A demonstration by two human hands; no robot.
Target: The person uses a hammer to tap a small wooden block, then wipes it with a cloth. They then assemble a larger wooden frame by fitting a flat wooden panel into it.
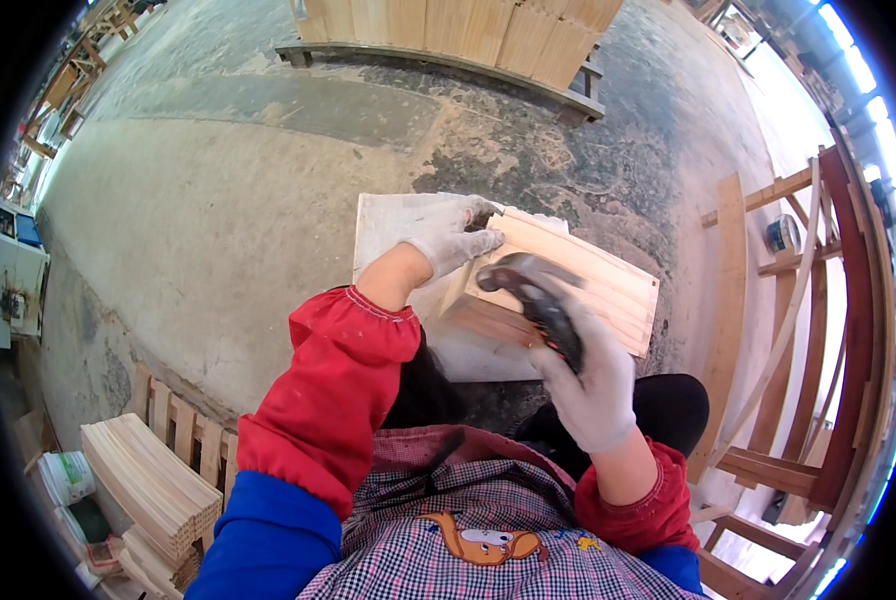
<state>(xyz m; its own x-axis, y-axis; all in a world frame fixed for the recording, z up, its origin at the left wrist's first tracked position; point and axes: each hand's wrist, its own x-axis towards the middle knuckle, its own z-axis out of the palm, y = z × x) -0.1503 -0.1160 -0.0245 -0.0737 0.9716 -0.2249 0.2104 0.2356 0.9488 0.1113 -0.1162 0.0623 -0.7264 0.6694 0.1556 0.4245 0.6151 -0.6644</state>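
A pale wooden box (590, 270) made of planks lies on a light board (373, 225) on the floor in front of me. At its far left corner rests my left hand (446, 236) in a white glove, with thumb and fingers closed around the edge. The fingertips look dark, and whether something small is between them cannot be made out. My right hand (596, 375), also gloved, is wrapped around the dark handle of a hammer (540, 305). The hammer's head, slightly blurred, hovers over or near the box's left end; I cannot tell whether it touches.
Beyond the board, a large stack of wooden panels (458, 28) stands on a pallet (438, 65). On the right is a wooden rack (768, 470) with long planks. Bundled wood strips (153, 480) and a white tub (66, 478) are at the lower left, beside a slatted pallet (183, 425).
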